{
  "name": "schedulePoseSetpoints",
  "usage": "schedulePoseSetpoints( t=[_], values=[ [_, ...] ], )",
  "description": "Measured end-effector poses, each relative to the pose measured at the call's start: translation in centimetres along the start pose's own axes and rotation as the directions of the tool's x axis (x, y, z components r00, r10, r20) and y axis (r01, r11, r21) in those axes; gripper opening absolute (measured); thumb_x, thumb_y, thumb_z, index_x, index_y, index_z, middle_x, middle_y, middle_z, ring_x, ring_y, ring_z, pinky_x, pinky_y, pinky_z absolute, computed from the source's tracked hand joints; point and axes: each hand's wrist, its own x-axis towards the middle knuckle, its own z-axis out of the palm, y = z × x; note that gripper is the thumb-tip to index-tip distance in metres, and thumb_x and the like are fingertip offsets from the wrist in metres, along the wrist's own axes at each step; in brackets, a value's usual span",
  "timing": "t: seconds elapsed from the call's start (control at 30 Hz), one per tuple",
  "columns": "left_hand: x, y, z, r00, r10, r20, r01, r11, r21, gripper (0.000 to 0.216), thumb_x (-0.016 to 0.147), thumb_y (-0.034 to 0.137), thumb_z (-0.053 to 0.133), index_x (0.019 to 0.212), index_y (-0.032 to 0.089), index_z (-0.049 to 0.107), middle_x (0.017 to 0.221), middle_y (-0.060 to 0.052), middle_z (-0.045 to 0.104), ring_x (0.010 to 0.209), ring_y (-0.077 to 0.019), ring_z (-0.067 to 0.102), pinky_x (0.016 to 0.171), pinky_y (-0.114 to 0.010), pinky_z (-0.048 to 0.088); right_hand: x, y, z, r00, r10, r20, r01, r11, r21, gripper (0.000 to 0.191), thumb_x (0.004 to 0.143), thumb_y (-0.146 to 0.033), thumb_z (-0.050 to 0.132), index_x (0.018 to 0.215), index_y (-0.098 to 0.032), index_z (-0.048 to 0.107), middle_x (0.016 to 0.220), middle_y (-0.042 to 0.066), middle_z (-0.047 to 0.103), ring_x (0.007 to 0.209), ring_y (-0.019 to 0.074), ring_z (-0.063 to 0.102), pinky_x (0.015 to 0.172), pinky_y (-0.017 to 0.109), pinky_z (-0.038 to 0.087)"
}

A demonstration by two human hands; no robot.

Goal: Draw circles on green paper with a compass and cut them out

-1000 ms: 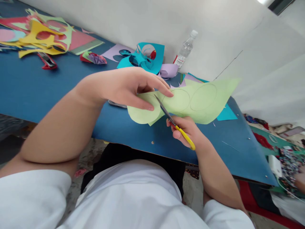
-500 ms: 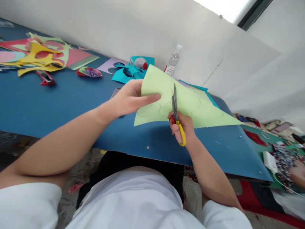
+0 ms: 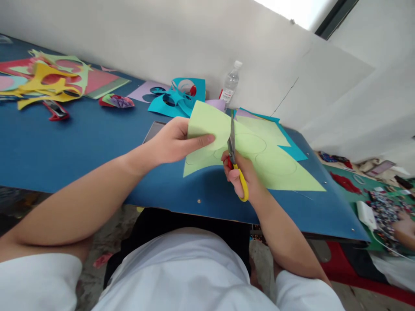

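Note:
A light green sheet of paper (image 3: 275, 166) with several pencil-drawn round outlines is held just over the blue tabletop. My left hand (image 3: 181, 141) pinches its left part, thumb on top and fingers hidden behind. My right hand (image 3: 241, 175) grips scissors (image 3: 232, 147) with yellow and red handles. The scissor blades point away from me and lie at the paper, cutting in from its far edge. Left of the cut the paper curls up; the right part slopes down toward the table.
Blue paper with cut-out holes (image 3: 177, 101) and a plastic bottle (image 3: 231, 82) stand near the wall. More blue sheets (image 3: 293, 151) lie at right. Yellow paper scraps (image 3: 48, 82) and a red-and-black tool (image 3: 56, 110) are at left. Another person's hand (image 3: 405, 229) shows at far right.
The green paper's right part has dropped lower, and its left part curls up more. The scissors have shifted slightly left in view, with the cut parting the paper more.

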Motion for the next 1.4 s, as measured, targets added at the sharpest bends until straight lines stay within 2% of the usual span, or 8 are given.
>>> schedulePoseSetpoints(
  t=[0.37, 0.47, 0.57, 0.7, 0.83, 1.07, 1.27, 1.4],
  values=[
    [-0.2, 0.5, 0.3, 0.988, 0.119, 0.098, -0.126, 0.99, 0.065, 0.043, 0.101, 0.061, 0.095, 0.093, 0.02, 0.086, 0.085, -0.003, 0.076, 0.081, -0.0224, 0.069, 0.073, -0.031, 0.061, -0.3, -1.8, 0.0, 0.989, -0.147, 0.012, 0.147, 0.989, -0.016, 0.075, 0.121, -0.101, 0.046, 0.137, -0.03, 0.062, 0.093, 0.0, 0.062, 0.072, 0.0237, 0.059, 0.065, 0.042, 0.053],
    [-0.1, 0.5, 0.3, 0.979, 0.161, 0.123, -0.17, 0.983, 0.062, 0.04, 0.104, 0.058, 0.095, 0.093, 0.02, 0.087, 0.082, -0.002, 0.077, 0.079, -0.0218, 0.069, 0.073, -0.031, 0.062, -0.2, -3.0, -0.3, 0.985, -0.166, 0.039, 0.168, 0.984, -0.055, 0.064, 0.124, -0.094, 0.049, 0.137, -0.033, 0.059, 0.102, 0.003, 0.064, 0.082, 0.026, 0.062, 0.072, 0.044, 0.058],
    [0.0, 0.3, 0.3, 0.964, 0.219, 0.148, -0.23, 0.971, 0.061, 0.038, 0.106, 0.056, 0.096, 0.094, 0.02, 0.088, 0.086, -0.004, 0.082, 0.081, -0.0227, 0.072, 0.076, -0.031, 0.065, -0.1, -3.2, -0.4, 0.987, -0.156, 0.039, 0.158, 0.987, -0.031, 0.067, 0.123, -0.097, 0.049, 0.137, -0.033, 0.059, 0.111, 0.005, 0.066, 0.086, 0.0256, 0.064, 0.076, 0.045, 0.062],
    [0.3, 0.1, 0.4, 0.919, 0.336, 0.207, -0.35, 0.936, 0.033, 0.028, 0.111, 0.045, 0.093, 0.096, 0.021, 0.091, 0.089, -0.004, 0.087, 0.089, -0.0243, 0.081, 0.085, -0.029, 0.069, -0.1, -2.1, 0.0, 0.987, -0.162, 0.014, 0.162, 0.987, -0.008, 0.073, 0.12, -0.101, 0.05, 0.132, -0.031, 0.06, 0.103, 0.002, 0.064, 0.083, 0.0244, 0.061, 0.072, 0.043, 0.061],
    [0.5, 0.1, 0.6, 0.884, 0.414, 0.219, -0.42, 0.907, -0.02, 0.019, 0.113, 0.03, 0.087, 0.097, 0.022, 0.093, 0.088, -0.003, 0.088, 0.089, -0.0232, 0.085, 0.086, -0.028, 0.07, 0.0, -1.2, 0.6, 0.979, -0.201, -0.015, 0.201, 0.979, 0.027, 0.07, 0.12, -0.099, 0.054, 0.133, -0.03, 0.061, 0.108, 0.004, 0.069, 0.082, 0.0237, 0.063, 0.072, 0.042, 0.062],
    [0.4, -0.2, 0.6, 0.891, 0.397, 0.218, -0.414, 0.909, 0.036, 0.033, 0.113, 0.051, 0.095, 0.095, 0.023, 0.09, 0.09, -0.004, 0.089, 0.087, -0.0242, 0.082, 0.081, -0.029, 0.068, 0.2, -0.8, 0.9, 0.968, -0.247, -0.051, 0.247, 0.969, 0.011, 0.066, 0.123, -0.094, 0.056, 0.133, -0.03, 0.065, 0.097, 0.001, 0.07, 0.074, 0.0224, 0.063, 0.063, 0.04, 0.057],
    [0.8, -0.5, 0.9, 0.838, 0.472, 0.273, -0.489, 0.872, -0.008, 0.028, 0.119, 0.046, 0.089, 0.101, 0.025, 0.095, 0.098, -0.004, 0.094, 0.09, -0.0248, 0.085, 0.088, -0.033, 0.071, 0.0, -1.0, 0.9, 0.97, -0.235, -0.058, 0.235, 0.972, -0.015, 0.064, 0.123, -0.095, 0.055, 0.129, -0.032, 0.064, 0.096, 0.001, 0.069, 0.073, 0.023, 0.062, 0.063, 0.041, 0.055],
    [0.8, -0.9, 0.9, 0.859, 0.448, 0.247, -0.465, 0.885, 0.011, 0.029, 0.117, 0.05, 0.092, 0.099, 0.026, 0.093, 0.096, -0.005, 0.092, 0.089, -0.0268, 0.085, 0.089, -0.034, 0.071, -0.3, -0.9, 0.9, 0.98, -0.195, -0.041, 0.194, 0.98, -0.037, 0.067, 0.123, -0.096, 0.051, 0.134, -0.031, 0.065, 0.097, 0.001, 0.068, 0.075, 0.0235, 0.061, 0.065, 0.042, 0.056]
  ],
)
